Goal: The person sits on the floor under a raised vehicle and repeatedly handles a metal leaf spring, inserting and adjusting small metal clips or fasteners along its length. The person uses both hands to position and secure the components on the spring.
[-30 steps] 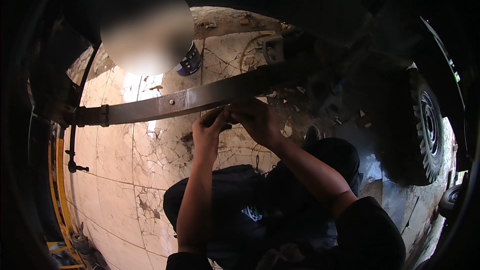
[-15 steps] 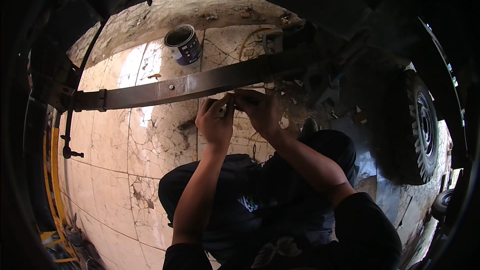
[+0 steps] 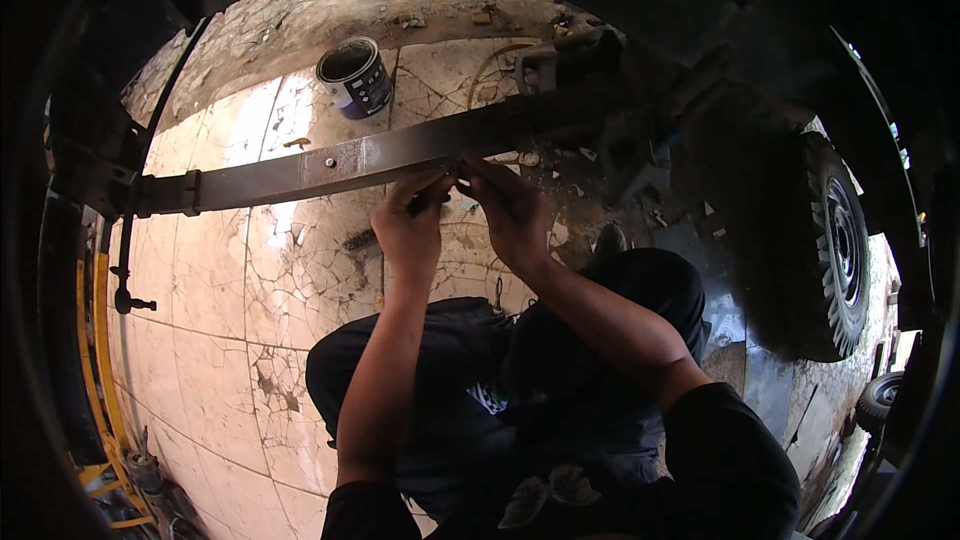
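My left hand point(image 3: 408, 238) and my right hand point(image 3: 515, 222) meet fingertip to fingertip, just on the near side of a long, flat steel leaf spring point(image 3: 270, 181). Both are closed in a pinch around something small and partly pale, too tiny to make out. The spring runs from the left frame up to the right, with a bolt head point(image 3: 330, 162) on its face and a clamp band point(image 3: 192, 193) farther left. Whether my fingers touch the spring's lower edge, I cannot tell.
Beyond the spring stands an open paint can point(image 3: 362, 90) on cracked floor tiles point(image 3: 205, 340). A knobbly tyre point(image 3: 835, 240) rises at the right. Dark vehicle bodywork hangs overhead. A rod with a ball joint point(image 3: 125, 295) hangs left, near yellow metal bars point(image 3: 95, 360).
The view has shifted slightly. My left hand has drawn a little left from the right one, and its fingers now bend toward the right fingertips. The small item shows between them.
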`<act>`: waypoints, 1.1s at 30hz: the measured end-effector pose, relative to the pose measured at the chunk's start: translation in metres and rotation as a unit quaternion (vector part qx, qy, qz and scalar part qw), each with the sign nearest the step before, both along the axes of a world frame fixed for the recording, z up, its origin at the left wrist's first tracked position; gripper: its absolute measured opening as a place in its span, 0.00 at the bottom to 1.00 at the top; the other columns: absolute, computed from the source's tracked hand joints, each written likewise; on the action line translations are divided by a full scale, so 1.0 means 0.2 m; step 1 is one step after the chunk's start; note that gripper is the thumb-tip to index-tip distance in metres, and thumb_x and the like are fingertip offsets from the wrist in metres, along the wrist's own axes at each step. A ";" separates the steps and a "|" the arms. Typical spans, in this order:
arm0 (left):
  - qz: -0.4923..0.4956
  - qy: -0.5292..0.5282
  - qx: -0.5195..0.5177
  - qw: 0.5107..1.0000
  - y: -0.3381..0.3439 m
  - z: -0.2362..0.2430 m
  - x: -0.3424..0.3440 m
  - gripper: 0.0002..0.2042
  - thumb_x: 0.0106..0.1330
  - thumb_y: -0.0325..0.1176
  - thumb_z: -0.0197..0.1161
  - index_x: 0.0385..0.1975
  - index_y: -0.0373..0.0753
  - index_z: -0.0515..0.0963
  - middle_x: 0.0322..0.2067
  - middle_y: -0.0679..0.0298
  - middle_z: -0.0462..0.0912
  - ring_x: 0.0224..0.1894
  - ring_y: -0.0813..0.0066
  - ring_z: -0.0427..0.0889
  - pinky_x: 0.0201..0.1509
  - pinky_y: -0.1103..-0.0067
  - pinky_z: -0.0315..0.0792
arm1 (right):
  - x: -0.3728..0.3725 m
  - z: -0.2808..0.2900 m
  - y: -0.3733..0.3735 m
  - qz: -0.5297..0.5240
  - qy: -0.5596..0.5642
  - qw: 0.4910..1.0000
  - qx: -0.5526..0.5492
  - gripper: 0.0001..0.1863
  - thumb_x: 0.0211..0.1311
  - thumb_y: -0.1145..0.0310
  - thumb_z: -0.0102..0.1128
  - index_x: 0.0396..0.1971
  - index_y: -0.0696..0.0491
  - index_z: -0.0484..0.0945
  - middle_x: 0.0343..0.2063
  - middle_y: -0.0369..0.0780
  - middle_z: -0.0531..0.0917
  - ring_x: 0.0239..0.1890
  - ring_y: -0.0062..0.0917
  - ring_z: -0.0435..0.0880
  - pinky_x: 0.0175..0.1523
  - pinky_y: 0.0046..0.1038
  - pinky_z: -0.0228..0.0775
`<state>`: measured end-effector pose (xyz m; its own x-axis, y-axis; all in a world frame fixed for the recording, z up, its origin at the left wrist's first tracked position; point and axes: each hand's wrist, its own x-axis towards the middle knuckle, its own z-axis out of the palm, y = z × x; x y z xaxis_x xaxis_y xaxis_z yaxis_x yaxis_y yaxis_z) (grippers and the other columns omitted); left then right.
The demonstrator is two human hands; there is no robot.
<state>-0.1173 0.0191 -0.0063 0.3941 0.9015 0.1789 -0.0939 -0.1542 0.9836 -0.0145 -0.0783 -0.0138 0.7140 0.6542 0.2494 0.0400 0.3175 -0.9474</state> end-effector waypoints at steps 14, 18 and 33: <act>-0.158 -0.059 0.066 0.984 -0.01 0.16 -0.03 0.06 0.72 0.21 0.74 0.45 0.35 0.93 0.47 0.60 0.94 0.51 0.70 0.92 0.58 0.73 0.83 | 0.14 0.15 -0.13 0.104 0.142 0.984 -0.015 0.19 0.77 0.74 0.71 0.63 0.64 0.85 0.56 0.46 0.90 0.55 0.32 0.92 0.58 0.36 0.90; -0.119 0.029 0.242 0.963 -0.01 0.17 0.01 0.06 0.73 0.28 0.75 0.45 0.38 0.94 0.51 0.61 0.93 0.59 0.61 0.90 0.63 0.70 0.80 | 0.35 0.23 -0.24 -0.026 -0.164 0.984 -0.058 0.17 0.77 0.78 0.68 0.62 0.58 0.87 0.50 0.45 0.94 0.53 0.30 0.94 0.55 0.34 0.91; -0.027 0.052 0.358 0.932 0.11 0.00 0.10 0.17 0.86 0.42 0.57 0.48 0.40 0.92 0.51 0.57 0.90 0.67 0.49 0.82 0.75 0.57 0.72 | 0.82 0.54 -0.07 -0.012 -0.594 0.724 -0.350 0.13 0.64 0.74 0.74 0.49 0.51 0.94 0.43 0.47 0.93 0.49 0.43 0.93 0.58 0.42 0.85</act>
<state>-0.0969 0.0419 -0.0061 0.4835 0.5445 0.6854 -0.0305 -0.7720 0.6348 0.1498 -0.0930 0.0944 0.2820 0.9079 0.3102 0.9562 -0.2393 -0.1686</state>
